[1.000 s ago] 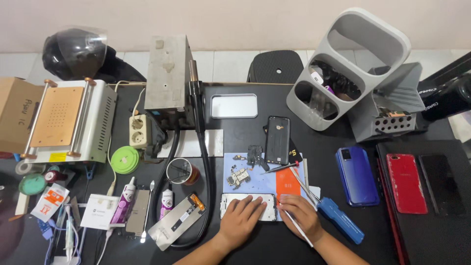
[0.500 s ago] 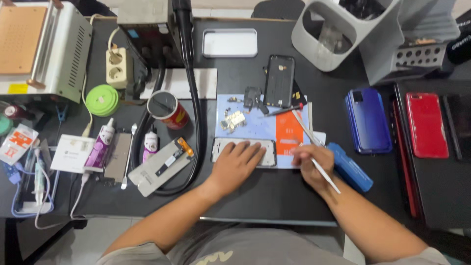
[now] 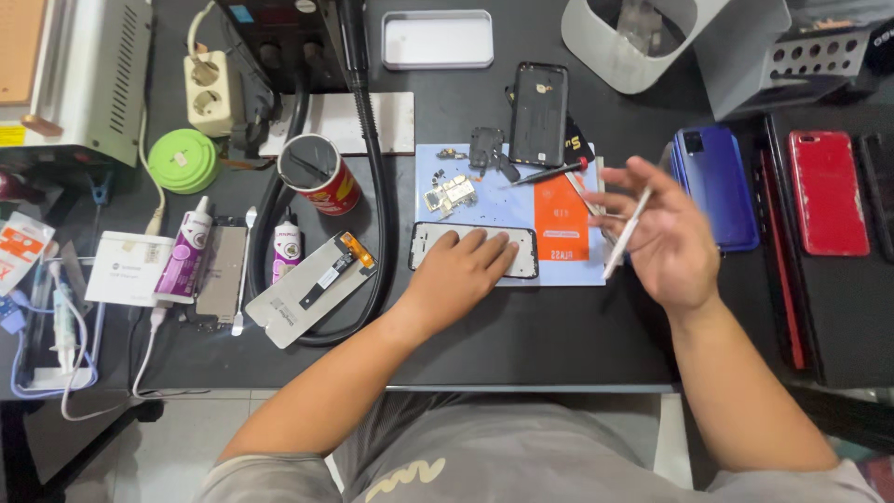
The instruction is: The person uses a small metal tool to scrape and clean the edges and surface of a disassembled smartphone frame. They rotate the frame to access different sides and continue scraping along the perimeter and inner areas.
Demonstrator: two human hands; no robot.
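— On the blue work mat (image 3: 484,200), what did we have under our left hand (image 3: 461,270)?
— The phone frame (image 3: 473,250), lying at the mat's near edge; our fingers lay flat and spread on it, pressing, not gripping.
— And our right hand (image 3: 666,233)?
— Raised just right of the mat, fingers loosely curled round a thin white tool (image 3: 626,233).
— How far had we got?
— By our judgement, midway: the black back cover (image 3: 538,112) lay off at the mat's far edge, small metal parts (image 3: 450,191) sat loose on the mat, and nothing was reassembled.
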